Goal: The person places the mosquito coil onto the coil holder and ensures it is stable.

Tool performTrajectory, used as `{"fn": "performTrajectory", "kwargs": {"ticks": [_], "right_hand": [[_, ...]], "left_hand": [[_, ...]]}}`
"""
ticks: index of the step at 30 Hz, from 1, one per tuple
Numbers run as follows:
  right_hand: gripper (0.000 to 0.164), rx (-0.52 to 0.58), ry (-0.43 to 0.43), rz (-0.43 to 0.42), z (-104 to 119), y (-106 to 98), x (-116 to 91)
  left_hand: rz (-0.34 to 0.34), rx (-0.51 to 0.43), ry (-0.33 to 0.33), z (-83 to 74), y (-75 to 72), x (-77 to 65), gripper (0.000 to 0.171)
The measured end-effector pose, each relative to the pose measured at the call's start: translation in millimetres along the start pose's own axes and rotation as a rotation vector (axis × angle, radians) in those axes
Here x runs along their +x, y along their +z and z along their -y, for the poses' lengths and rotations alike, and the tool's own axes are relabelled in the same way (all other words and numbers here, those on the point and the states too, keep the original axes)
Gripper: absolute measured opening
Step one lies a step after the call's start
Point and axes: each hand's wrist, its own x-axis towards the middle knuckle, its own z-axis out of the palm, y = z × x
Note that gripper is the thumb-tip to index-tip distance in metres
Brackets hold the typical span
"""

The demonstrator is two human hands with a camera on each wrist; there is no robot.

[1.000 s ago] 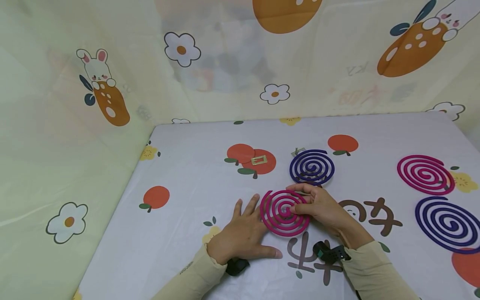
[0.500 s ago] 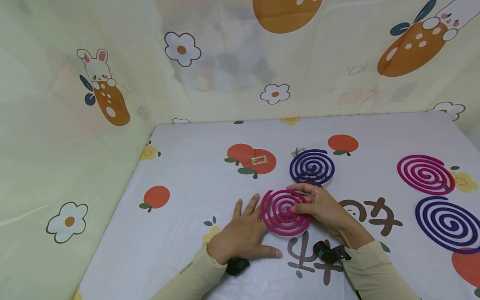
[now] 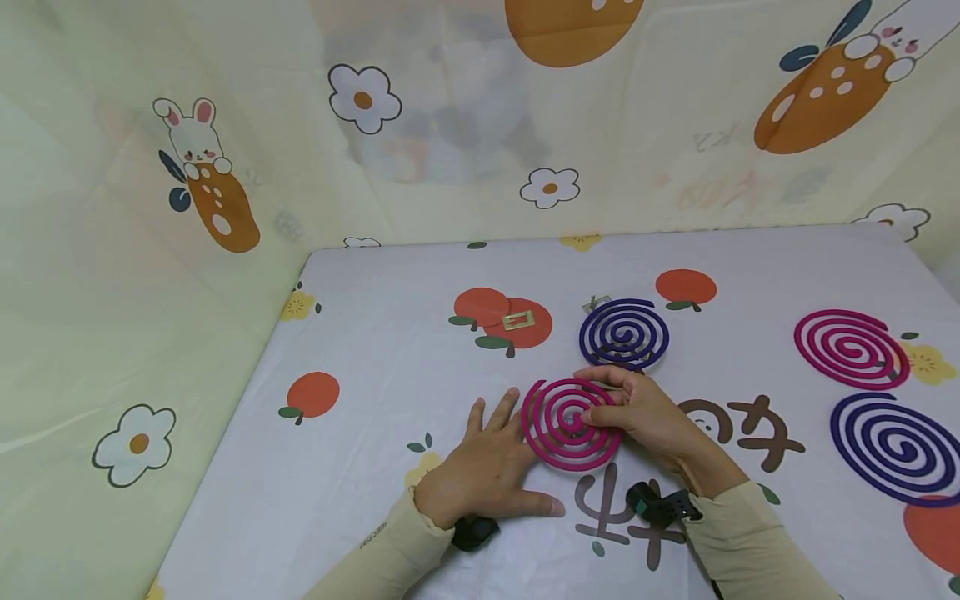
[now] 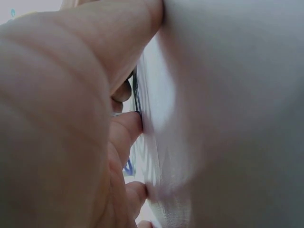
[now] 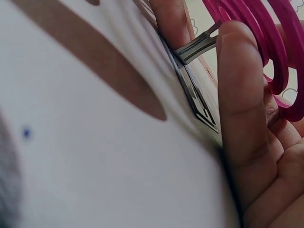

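My right hand (image 3: 641, 412) pinches a pink mosquito coil (image 3: 568, 425) near its centre, the thumb on top and the other fingers reaching past its far edge. Close up in the right wrist view, a thin metal coil stand (image 5: 197, 50) rises from its flat base beside the thumb tip, up to the coil's rings. My left hand (image 3: 487, 471) lies palm down on the table, fingers spread and thumb out to the right; part of it goes under the coil's left edge. In the left wrist view the left fingertips (image 4: 135, 122) touch the cloth.
A blue coil (image 3: 624, 335) lies just behind, with a gold metal stand (image 3: 597, 305) showing at its back edge. Another stand (image 3: 518, 320) lies left of it. At the right lie a second pink coil (image 3: 851, 350) and a second blue coil (image 3: 896, 450) on the printed tablecloth (image 3: 375, 333).
The pink coil's near edge has risen very slightly between my hands. Both hands otherwise keep their places, and the other coils and stands have not moved.
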Motion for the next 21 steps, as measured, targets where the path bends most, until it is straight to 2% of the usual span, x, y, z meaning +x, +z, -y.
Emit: {"fn": "performTrajectory", "kwargs": {"ticks": [15, 21], "right_hand": [[0.062, -0.014, 0.001, -0.027, -1.8, -0.4, 0.8], [0.062, 0.014, 0.004, -0.029, -0.4, -0.1, 0.7]], "left_hand": [[-0.015, 0.002, 0.013, 0.9, 0.7, -0.3, 0.099], [-0.033, 0.008, 0.018, 0.9, 1.0, -0.5, 0.097]]}}
